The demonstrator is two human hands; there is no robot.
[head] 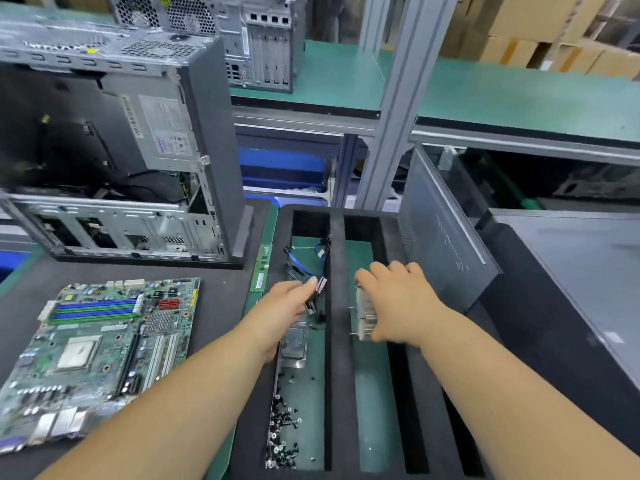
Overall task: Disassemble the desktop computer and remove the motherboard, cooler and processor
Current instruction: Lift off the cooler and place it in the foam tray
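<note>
- The right hand point(398, 299) is lowering the cooler point(364, 315) into the right compartment of the black foam tray point(337, 306); its fingers point(384, 271) are clamped over the top of the finned metal block, thumb at the near side.
- The cooler's mounting pins are pointing left, toward the divider, so the block is lying on its side (whether it is touching the green floor yet cannot be told).
- The left hand point(284, 306) is reaching into the left compartment, fingers close together on a black connector of the cable bundle point(313, 265); blue leads are trailing behind it.
- The motherboard point(100, 355) is lying flat on the bench point(214, 282) at left, well apart from the tray, with the processor socket point(78, 351) showing a metal cover; the processor appears not yet removed.
- The open computer case point(114, 161) is standing behind the board. Loose screws point(282, 431) are piled at the near end of the left compartment.
- Judgement: set the cooler down gently, keeping the pins off the foam wall and the contact face off the tray, then release.
- Keep the cables clear of the screw pile to avoid snagging.
</note>
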